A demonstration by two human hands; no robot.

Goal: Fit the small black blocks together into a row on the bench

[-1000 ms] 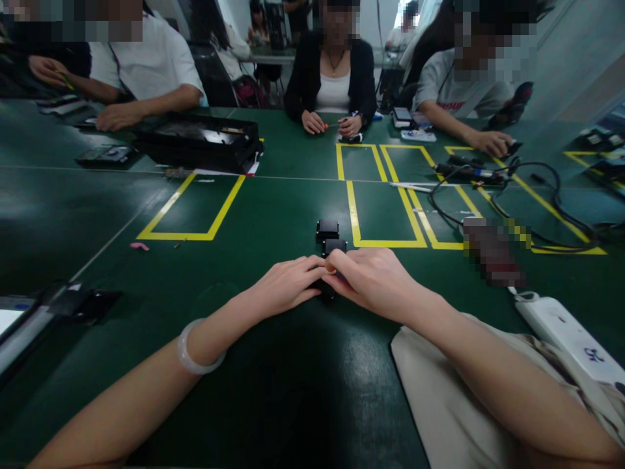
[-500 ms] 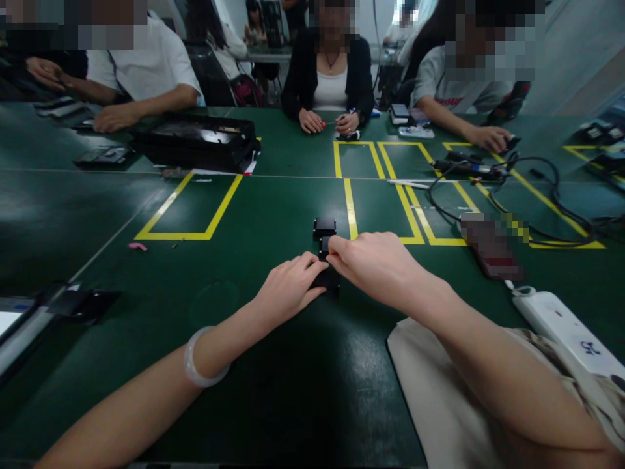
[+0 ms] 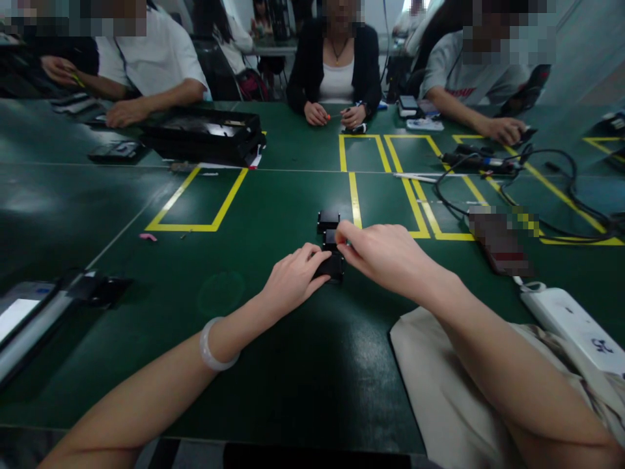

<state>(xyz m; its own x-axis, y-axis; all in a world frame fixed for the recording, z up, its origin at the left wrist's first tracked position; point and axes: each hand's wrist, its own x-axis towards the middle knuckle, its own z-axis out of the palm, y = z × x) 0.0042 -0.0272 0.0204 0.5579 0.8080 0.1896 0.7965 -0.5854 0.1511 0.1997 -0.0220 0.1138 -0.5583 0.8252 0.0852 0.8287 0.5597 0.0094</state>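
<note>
Head view: near blk held in L hand, R hand fingertips at mid blk

Near blk [image 3: 333, 268] is taken as landmark; it is seen on the green table [image 3: 254, 397], to the R of the L hand [image 3: 290, 280]. It is grasped from its L side, thumb at the near edge, fingers at the far L edge/top. Long axis seems to be set L–R, approx., as part is covered by the fingers.

Mid blk [image 3: 329, 240] is placed just beyond near blk, far blk [image 3: 329, 220] beyond that; a rough line is formed, running away from the wearer. R side of mid blk is covered by the R hand [image 3: 385, 251], which is reached in from the R. Its thumb + index are curled close tog.; whether mid blk or a small part is pinched can't be told. Near blk is closer to L hand than to R hand.

Pwr strip [image 3: 569, 319] is seen well to the R of near blk; beige cloth [image 3: 430, 371] is laid nearer the wearer, also R.
</note>
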